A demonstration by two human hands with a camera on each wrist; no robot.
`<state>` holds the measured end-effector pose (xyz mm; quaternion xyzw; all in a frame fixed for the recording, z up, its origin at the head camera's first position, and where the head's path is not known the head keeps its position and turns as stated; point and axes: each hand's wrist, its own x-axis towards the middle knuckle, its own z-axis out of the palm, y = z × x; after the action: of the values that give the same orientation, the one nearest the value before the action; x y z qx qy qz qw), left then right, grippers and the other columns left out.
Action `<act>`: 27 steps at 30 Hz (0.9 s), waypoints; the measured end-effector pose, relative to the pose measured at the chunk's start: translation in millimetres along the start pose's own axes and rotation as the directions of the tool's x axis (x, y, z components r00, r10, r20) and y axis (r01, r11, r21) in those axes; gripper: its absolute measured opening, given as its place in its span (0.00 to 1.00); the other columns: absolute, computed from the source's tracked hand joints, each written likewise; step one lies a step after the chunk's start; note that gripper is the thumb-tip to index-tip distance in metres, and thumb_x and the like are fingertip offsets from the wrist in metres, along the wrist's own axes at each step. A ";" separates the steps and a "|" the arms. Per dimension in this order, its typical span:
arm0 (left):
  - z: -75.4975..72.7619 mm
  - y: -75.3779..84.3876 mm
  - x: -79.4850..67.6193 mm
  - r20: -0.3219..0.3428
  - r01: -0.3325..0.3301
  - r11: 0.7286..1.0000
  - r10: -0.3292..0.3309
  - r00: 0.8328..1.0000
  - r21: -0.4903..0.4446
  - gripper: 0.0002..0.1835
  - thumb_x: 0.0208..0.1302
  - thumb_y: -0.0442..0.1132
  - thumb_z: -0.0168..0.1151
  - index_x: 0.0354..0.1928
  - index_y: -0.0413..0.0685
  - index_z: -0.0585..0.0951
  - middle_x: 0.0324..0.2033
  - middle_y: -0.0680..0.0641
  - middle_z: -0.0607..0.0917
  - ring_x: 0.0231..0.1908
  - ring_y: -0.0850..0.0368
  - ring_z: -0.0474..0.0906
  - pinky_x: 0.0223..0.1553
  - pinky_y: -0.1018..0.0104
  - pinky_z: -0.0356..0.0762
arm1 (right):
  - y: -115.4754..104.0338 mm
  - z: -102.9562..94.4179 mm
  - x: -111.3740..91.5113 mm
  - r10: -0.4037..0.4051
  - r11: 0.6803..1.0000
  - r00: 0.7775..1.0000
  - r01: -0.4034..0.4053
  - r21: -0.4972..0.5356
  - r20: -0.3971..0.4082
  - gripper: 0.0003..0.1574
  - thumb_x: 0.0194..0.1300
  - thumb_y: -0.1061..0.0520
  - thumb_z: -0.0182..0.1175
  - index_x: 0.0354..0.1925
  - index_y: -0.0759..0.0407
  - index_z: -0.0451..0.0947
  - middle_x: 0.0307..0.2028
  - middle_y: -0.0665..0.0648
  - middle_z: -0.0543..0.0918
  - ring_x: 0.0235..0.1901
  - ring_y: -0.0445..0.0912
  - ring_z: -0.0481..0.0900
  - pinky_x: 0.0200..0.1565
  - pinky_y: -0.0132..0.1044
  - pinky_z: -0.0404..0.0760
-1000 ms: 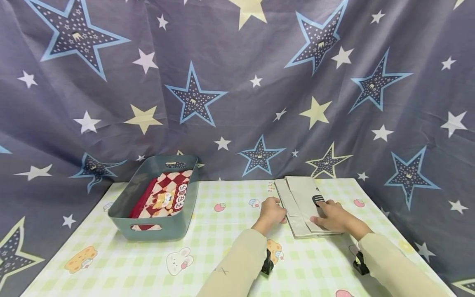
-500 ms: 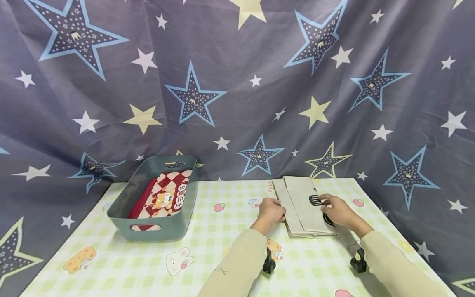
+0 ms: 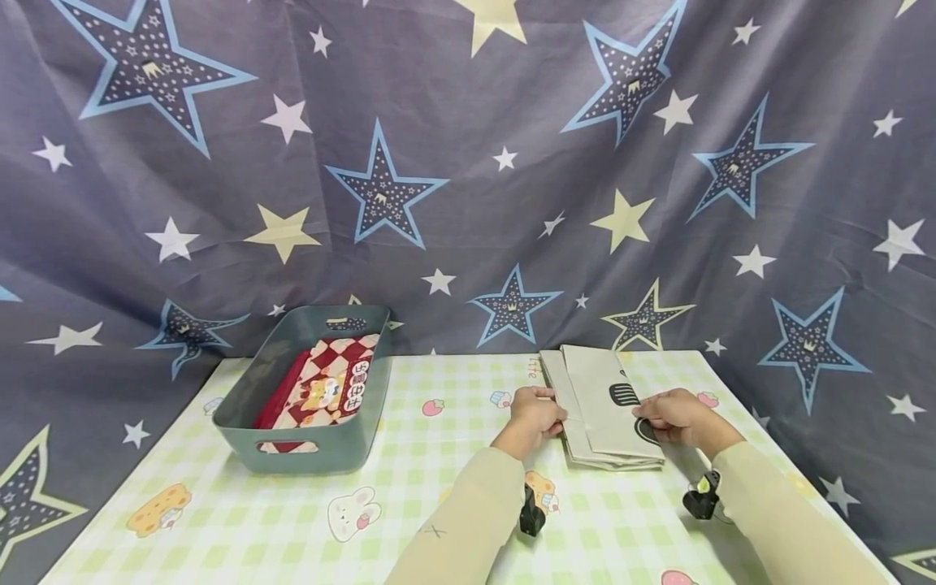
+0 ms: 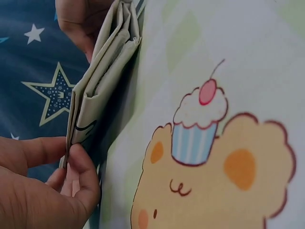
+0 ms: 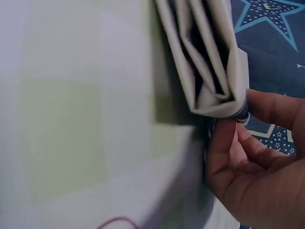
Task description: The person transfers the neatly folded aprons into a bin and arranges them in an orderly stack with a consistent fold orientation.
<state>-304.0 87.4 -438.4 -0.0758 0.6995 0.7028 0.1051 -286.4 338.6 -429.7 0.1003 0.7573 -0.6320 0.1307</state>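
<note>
A folded cream cloth (image 3: 601,402) with black printed shapes lies at the right of the table, in several layers. My left hand (image 3: 535,420) pinches its left edge between thumb and fingers, which the left wrist view also shows, with the stacked folds of the cloth (image 4: 102,88) beyond. On the opposite side, my right hand (image 3: 671,416) pinches the right edge near a dark round print. In the right wrist view, thumb and forefinger of the right hand (image 5: 267,167) close on the folded edge, and open layers show at the cloth's (image 5: 214,109) near end.
A grey-green plastic basket (image 3: 307,463) stands at the back left, holding a red-and-cream checked fabric piece (image 3: 329,386) with a cartoon print. A green checked tablecloth (image 3: 439,504) covers the table. Behind it hangs a dark star-patterned curtain (image 3: 468,162).
My right hand has gone from lying on top of the cloth to pinching its right edge, and more black print shows. The left hand stays at the left edge.
</note>
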 end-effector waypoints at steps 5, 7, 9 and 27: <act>-1.4 -0.5 0.6 0.011 -0.010 1.000 0.011 1.000 -0.030 0.23 0.57 0.18 0.66 0.55 0.39 0.82 0.23 0.46 0.82 0.16 0.63 0.71 0.21 0.73 0.75 | -0.6 -0.1 2.9 0.022 0.997 1.000 -0.023 0.076 0.021 0.04 0.69 0.68 0.60 0.40 0.62 0.76 0.20 0.45 0.79 0.21 0.33 0.75 0.28 0.28 0.79; -2.4 -0.8 1.3 0.018 -0.015 0.999 0.016 1.000 -0.045 0.24 0.56 0.18 0.66 0.55 0.39 0.82 0.22 0.46 0.82 0.15 0.63 0.71 0.20 0.73 0.74 | -2.3 1.2 2.8 0.008 0.995 0.999 -0.012 0.098 0.037 0.04 0.69 0.68 0.59 0.41 0.62 0.74 0.21 0.45 0.79 0.21 0.33 0.75 0.29 0.28 0.79; -3.9 0.0 1.5 0.024 -0.020 0.998 0.021 0.999 -0.059 0.25 0.56 0.17 0.65 0.55 0.40 0.82 0.21 0.46 0.82 0.15 0.63 0.71 0.19 0.73 0.73 | -4.7 2.1 2.0 -0.013 0.994 0.999 0.008 0.105 0.048 0.05 0.69 0.68 0.58 0.41 0.61 0.73 0.20 0.43 0.78 0.20 0.32 0.74 0.28 0.27 0.78; -28.8 19.3 2.7 0.057 -0.146 0.987 0.150 0.987 -0.061 0.26 0.55 0.17 0.65 0.56 0.40 0.82 0.28 0.46 0.85 0.18 0.62 0.74 0.23 0.70 0.76 | -33.5 22.5 -9.4 -0.123 0.989 0.992 0.121 0.090 0.019 0.27 0.70 0.65 0.59 0.62 0.75 0.62 0.31 0.47 0.83 0.28 0.36 0.81 0.34 0.30 0.83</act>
<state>-312.7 58.8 -420.7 -0.0050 0.6795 0.7301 0.0717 -286.5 310.6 -399.2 0.0519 0.7316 -0.6729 0.0964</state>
